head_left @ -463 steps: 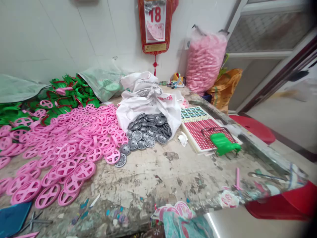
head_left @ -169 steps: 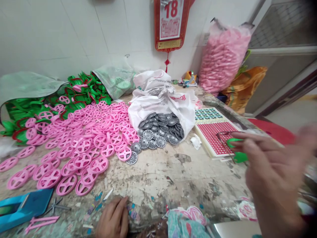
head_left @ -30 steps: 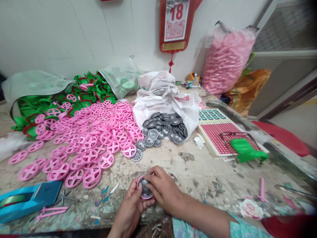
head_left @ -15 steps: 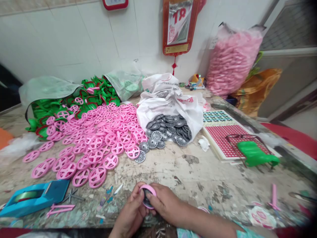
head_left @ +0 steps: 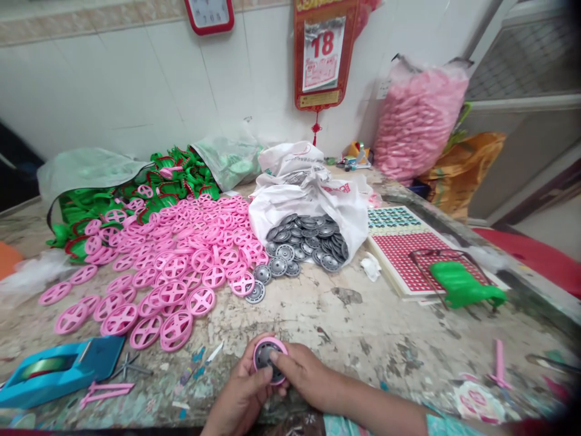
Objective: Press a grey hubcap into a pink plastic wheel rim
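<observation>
A pink toy wheel [head_left: 260, 354] with a grey hubcap disc set inside its rim is held between both hands near the table's front edge. My left hand [head_left: 247, 387] wraps around its left side and underneath, the thumb on the lower face. From the right, my right hand [head_left: 302, 372] grips the rim, its thumb pressed on the grey disc. Beyond the hands lies a large heap of pink spoked wheels [head_left: 175, 284]. Beside it, grey hubcap discs [head_left: 313, 239] spill from a white plastic bag [head_left: 267, 206].
A blue tape dispenser [head_left: 59, 369] stands front left, with pink T-shaped pieces [head_left: 106, 392] close by. Green plastic parts [head_left: 91, 209] fill a bag at the back left. On the right, a green piece [head_left: 463, 284] and dark-framed glasses [head_left: 415, 257] rest on sticker sheets [head_left: 394, 254].
The wheel has turned face-up toward me, showing more of its grey disc. My left thumb has moved lower on it. The camera view has tilted up slightly.
</observation>
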`<control>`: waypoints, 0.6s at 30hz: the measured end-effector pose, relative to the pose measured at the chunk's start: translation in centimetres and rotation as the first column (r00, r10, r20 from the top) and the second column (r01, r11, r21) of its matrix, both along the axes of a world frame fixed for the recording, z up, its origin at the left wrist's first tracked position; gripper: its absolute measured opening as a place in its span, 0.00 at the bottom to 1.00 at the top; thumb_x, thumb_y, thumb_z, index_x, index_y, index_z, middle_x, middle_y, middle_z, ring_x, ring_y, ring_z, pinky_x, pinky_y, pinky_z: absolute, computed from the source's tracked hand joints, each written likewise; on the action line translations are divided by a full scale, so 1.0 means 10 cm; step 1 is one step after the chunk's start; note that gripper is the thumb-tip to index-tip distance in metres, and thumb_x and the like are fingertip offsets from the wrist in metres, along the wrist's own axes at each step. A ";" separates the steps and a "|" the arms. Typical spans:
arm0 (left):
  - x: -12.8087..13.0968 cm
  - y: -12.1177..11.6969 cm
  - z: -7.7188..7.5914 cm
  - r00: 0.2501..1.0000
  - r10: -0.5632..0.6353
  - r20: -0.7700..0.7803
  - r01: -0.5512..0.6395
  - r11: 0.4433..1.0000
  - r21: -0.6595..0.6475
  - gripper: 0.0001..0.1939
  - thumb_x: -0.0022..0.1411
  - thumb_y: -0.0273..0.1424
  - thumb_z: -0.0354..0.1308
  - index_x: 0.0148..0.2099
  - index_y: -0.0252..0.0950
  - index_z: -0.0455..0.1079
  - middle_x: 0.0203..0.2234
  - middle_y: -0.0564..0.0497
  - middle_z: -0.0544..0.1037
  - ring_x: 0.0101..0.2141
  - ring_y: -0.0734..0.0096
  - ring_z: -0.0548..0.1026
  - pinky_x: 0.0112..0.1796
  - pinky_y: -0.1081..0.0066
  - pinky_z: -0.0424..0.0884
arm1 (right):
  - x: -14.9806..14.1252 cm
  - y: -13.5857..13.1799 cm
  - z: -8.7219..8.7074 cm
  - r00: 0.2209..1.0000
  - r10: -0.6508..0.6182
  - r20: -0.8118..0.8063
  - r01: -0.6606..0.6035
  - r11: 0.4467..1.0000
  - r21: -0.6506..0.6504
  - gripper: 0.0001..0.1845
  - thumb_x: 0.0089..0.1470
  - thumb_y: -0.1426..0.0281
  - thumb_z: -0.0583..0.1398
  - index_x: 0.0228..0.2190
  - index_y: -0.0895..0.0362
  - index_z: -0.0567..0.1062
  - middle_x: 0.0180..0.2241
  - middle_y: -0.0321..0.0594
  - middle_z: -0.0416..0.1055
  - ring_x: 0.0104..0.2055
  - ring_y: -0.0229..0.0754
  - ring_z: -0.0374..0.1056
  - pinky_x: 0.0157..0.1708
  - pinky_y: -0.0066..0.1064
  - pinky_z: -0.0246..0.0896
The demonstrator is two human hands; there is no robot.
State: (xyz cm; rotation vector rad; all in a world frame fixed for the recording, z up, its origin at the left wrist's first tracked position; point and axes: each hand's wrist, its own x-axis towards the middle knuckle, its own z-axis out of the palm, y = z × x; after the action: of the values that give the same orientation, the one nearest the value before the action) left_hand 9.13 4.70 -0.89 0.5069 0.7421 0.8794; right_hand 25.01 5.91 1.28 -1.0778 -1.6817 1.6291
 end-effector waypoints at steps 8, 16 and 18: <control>-0.02 0.00 -0.01 0.997 -0.038 -0.060 0.039 0.999 0.023 0.29 0.46 0.25 0.66 0.51 0.39 0.61 0.28 0.52 0.74 0.22 0.71 0.73 0.22 0.75 0.66 | 0.01 -0.04 0.14 0.997 0.052 -0.053 -0.054 0.998 -0.038 0.26 0.60 0.51 0.48 0.36 0.59 0.73 0.25 0.36 0.70 0.28 0.37 0.67 0.32 0.27 0.62; -0.06 -0.01 0.03 0.999 -0.035 -0.020 0.034 0.998 -0.049 0.35 0.46 0.26 0.67 0.55 0.37 0.56 0.26 0.49 0.76 0.21 0.71 0.73 0.23 0.76 0.65 | 0.65 0.20 0.49 0.993 -0.106 0.051 0.100 0.990 0.104 0.25 0.55 0.56 0.58 0.52 0.52 0.69 0.50 0.46 0.68 0.49 0.48 0.65 0.49 0.42 0.60; -0.06 0.00 0.04 0.999 -0.026 -0.026 0.024 0.997 -0.072 0.38 0.45 0.27 0.68 0.56 0.38 0.54 0.27 0.49 0.76 0.22 0.70 0.73 0.24 0.74 0.65 | 0.84 0.31 0.58 0.911 -0.380 -0.161 0.393 0.917 0.061 0.31 0.54 0.55 0.58 0.58 0.50 0.62 0.53 0.47 0.64 0.48 0.47 0.66 0.45 0.40 0.64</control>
State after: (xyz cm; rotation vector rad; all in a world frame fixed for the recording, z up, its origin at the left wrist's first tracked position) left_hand 8.56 4.69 -0.51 0.4643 0.7879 0.8210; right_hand 33.43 8.98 7.09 -1.1323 -1.3312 1.3270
